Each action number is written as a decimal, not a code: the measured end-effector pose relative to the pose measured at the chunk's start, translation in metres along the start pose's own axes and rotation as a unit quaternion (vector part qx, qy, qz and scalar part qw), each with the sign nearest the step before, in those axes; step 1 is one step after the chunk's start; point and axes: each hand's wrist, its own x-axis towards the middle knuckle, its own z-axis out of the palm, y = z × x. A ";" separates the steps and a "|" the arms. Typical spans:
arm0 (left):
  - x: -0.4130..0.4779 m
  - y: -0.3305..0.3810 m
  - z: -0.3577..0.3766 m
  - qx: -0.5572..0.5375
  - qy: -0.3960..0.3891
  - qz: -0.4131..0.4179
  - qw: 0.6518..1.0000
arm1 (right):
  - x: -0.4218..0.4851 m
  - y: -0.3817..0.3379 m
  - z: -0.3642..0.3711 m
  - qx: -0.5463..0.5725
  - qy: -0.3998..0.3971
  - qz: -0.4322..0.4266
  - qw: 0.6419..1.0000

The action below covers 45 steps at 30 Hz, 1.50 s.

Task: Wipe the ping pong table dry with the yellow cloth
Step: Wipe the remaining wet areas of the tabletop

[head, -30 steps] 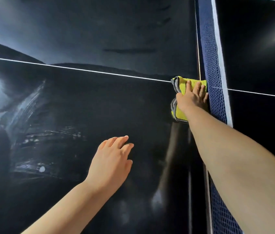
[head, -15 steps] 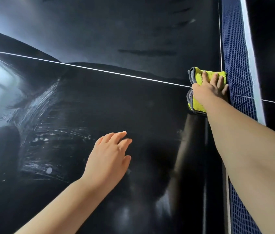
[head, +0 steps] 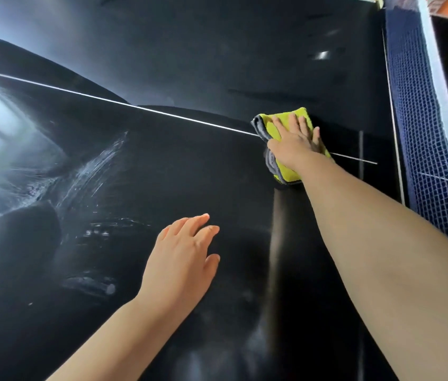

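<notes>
Folded yellow cloth [head: 287, 171]: on glossy black table [head: 190, 166], one o'clock
Right hand [head: 294, 141]: flat, pressing the cloth
Left hand [head: 181, 259]: fingers straight, empty

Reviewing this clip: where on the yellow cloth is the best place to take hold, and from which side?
Probably the stacked grey-hemmed edge on the left of the cloth: the folds there stand a little off the table and give something to pinch. Come from the left, the side away from the net. The right hand only presses flat on top with straight fingers.
</notes>
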 end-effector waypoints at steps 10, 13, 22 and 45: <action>-0.034 -0.116 -0.022 -0.024 -0.022 -0.037 0.999 | -0.056 -0.093 0.042 -0.045 0.001 -0.153 0.987; -0.051 -0.150 -0.034 -0.026 -0.021 -0.022 0.999 | -0.085 -0.129 0.058 -0.059 -0.001 -0.177 0.983; -0.118 -0.242 -0.080 -0.030 -0.056 -0.045 0.997 | -0.211 -0.243 0.105 -0.072 -0.033 -0.243 0.967; -0.410 -0.187 -0.118 -0.052 -0.131 -0.047 0.989 | -0.608 -0.218 0.227 -0.046 -0.051 -0.320 0.945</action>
